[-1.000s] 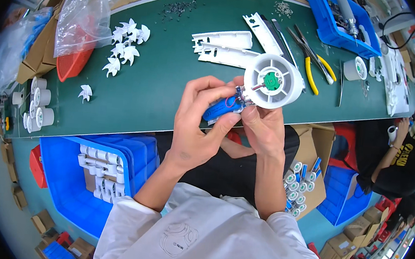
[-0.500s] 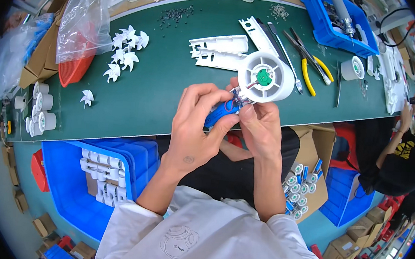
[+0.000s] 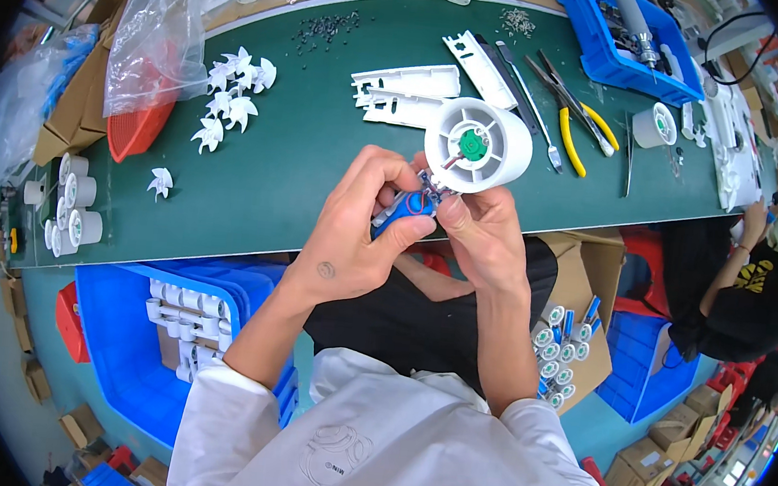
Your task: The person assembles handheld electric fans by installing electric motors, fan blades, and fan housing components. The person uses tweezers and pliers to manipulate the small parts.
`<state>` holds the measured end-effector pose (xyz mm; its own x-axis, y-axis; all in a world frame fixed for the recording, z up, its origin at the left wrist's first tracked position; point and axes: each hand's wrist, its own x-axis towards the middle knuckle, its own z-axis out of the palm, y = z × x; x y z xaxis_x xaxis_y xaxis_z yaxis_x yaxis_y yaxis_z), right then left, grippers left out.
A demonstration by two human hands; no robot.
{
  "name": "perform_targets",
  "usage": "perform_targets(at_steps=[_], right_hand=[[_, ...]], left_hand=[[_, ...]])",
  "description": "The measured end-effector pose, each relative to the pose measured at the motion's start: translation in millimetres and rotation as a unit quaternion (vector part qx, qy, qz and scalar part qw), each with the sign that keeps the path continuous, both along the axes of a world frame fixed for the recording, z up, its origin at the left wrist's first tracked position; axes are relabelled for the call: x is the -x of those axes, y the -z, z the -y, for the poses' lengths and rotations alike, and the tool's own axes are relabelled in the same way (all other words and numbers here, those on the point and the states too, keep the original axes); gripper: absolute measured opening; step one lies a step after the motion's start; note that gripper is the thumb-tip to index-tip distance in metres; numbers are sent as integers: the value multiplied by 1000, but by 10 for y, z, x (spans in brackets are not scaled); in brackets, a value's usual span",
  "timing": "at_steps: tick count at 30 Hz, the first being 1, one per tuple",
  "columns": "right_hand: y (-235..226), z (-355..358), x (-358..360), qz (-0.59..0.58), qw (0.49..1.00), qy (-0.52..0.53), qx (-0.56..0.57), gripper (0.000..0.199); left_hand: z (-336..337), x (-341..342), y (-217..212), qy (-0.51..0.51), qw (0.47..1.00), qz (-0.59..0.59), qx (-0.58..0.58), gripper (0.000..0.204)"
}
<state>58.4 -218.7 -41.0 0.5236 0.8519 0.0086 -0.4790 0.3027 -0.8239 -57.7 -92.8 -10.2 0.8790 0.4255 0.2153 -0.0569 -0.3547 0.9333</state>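
Between my hands, over the near edge of the bench, is a part-built fan unit. Its white round motor housing (image 3: 508,152) has a green centre and points up and away from me. A blue battery (image 3: 408,209) with wires and a small circuit board (image 3: 432,189) hangs below it. My left hand (image 3: 364,208) closes its fingers round the battery. My right hand (image 3: 485,233) pinches near the board and the underside of the housing, its fingertips partly hidden. Just beyond lie white handle shells (image 3: 407,92).
White fan blades (image 3: 227,104) and black screws (image 3: 324,29) lie left on the green bench. Yellow-handled pliers (image 3: 571,120), a screwdriver (image 3: 535,108) and tweezers (image 3: 629,158) are at right. A blue bin (image 3: 139,351) and a carton (image 3: 590,372) of fan units stand below the edge.
Both hands and the fan unit have shifted slightly left. The housing has tilted so more of its side shows, and my left forearm has swung outward.
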Motion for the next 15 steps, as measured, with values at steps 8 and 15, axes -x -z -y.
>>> perform_targets(at_steps=[8,15], right_hand=[[-8,-16,-40,9,1000,-24,6,44],[2,-12,-48,0,999,-33,13,44]], left_hand=[[-84,50,128,45,995,32,77,29],[-69,37,168,22,995,77,55,30]])
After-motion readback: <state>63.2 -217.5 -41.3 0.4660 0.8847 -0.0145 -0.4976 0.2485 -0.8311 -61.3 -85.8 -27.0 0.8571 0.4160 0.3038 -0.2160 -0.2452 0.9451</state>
